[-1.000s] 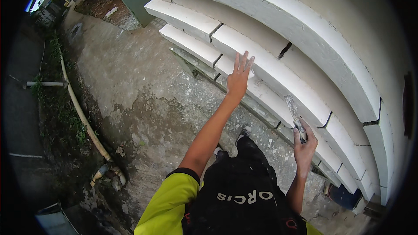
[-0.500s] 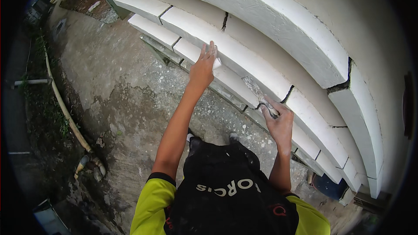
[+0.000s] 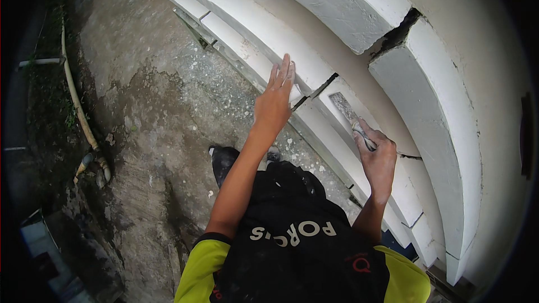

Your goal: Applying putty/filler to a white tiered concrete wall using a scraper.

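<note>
- Gripping a trowel (image 3: 349,113), right hand (image 3: 377,160) is closed; blade's long axis points up-left along the block (image 3: 359,134).
- Left hand (image 3: 275,104) open, flat on the neighbouring block (image 3: 264,33) (beside the joint).

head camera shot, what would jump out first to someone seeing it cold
The stepped wall of white blocks curving across the top and right catches the eye first, with a dark open joint high on the right. Against it, the left hand lies flat on a block at centre, while the right hand grips a trowel whose blade rests on the block face beside a joint. Below and left spreads stained concrete ground with a pale pipe along its edge.
</note>
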`<move>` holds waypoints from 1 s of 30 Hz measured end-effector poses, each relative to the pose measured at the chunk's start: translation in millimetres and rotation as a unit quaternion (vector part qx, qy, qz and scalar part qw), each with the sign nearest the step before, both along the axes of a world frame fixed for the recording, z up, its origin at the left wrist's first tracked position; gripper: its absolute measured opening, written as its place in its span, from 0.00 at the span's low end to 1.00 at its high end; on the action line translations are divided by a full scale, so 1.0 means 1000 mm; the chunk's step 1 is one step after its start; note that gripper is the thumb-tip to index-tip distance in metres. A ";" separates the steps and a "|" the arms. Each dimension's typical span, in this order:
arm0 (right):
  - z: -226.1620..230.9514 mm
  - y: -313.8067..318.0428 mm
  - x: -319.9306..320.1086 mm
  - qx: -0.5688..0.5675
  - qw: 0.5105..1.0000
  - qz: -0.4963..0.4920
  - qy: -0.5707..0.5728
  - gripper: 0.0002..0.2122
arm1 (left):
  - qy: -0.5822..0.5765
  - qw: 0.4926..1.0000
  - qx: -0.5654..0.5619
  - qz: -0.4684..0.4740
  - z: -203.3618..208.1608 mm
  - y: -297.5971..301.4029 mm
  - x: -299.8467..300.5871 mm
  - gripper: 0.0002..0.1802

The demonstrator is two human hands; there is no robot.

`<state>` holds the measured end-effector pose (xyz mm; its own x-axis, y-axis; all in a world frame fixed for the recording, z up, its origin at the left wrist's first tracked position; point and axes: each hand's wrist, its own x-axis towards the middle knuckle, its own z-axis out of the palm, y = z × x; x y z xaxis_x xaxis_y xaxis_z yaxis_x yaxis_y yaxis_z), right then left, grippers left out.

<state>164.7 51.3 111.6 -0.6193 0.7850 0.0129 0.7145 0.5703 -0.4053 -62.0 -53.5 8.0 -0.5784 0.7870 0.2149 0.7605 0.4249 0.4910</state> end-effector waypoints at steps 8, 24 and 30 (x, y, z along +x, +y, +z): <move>-0.034 0.009 0.007 0.106 0.994 -0.001 0.019 0.15 | -0.027 0.997 -0.078 -0.010 0.012 0.003 -0.003 0.54; -0.044 -0.009 0.025 0.117 0.992 -0.040 0.025 0.15 | -0.223 0.970 0.099 -0.008 -0.064 -0.162 0.140 0.27; -0.017 -0.043 0.088 0.067 0.995 -0.077 -0.008 0.16 | -0.331 0.935 0.123 0.035 -0.061 -0.192 0.196 0.14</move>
<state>253.0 8.6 94.2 -0.4936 0.8621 0.1146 0.8026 0.5024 -0.3216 134.3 -245.3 -53.2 -0.6962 0.7167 -0.0395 0.2296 0.2745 0.9338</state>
